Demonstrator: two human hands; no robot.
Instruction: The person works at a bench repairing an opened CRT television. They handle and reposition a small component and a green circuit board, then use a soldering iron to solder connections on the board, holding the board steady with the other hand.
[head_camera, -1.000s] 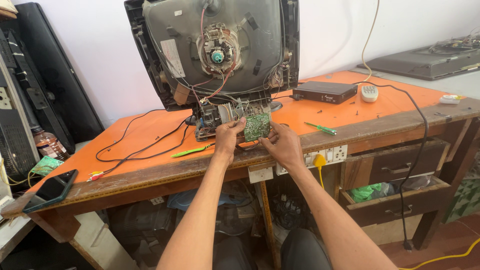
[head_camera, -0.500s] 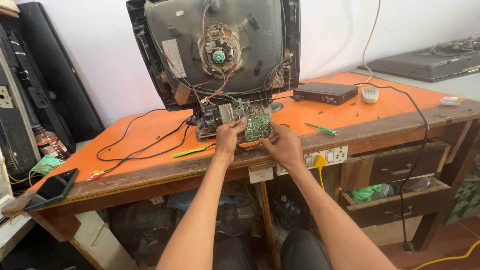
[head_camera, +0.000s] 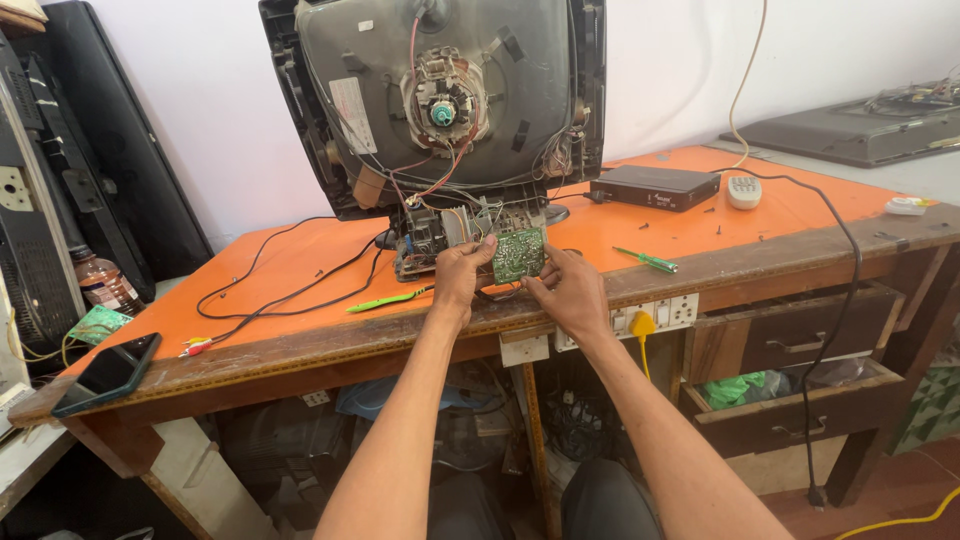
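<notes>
The view has drifted slightly right — both hands (head_camera: 520, 280) keep gripping the green circuit board (head_camera: 518, 255), unmoved.

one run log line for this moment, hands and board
left hand: grips green circuit board left edge | right hand: at board's lower right edge | board: tilted up at open-backed CRT television on orange table

On the orange table (head_camera: 300, 262) stands one old television (head_camera: 440, 100) with its back open, and one green circuit board (head_camera: 518, 255) below it. There are two screwdrivers: a light green one (head_camera: 390, 299) on the left and a darker green one (head_camera: 646, 260) on the right. One black set-top box (head_camera: 653, 187) and one white remote (head_camera: 744, 191) lie far right. One black phone (head_camera: 105, 374) lies at the near left corner. Two drawers (head_camera: 800, 340) hang open on the right. Two hands, the left hand (head_camera: 462, 272) and the right hand (head_camera: 566, 290), are at the board.
</notes>
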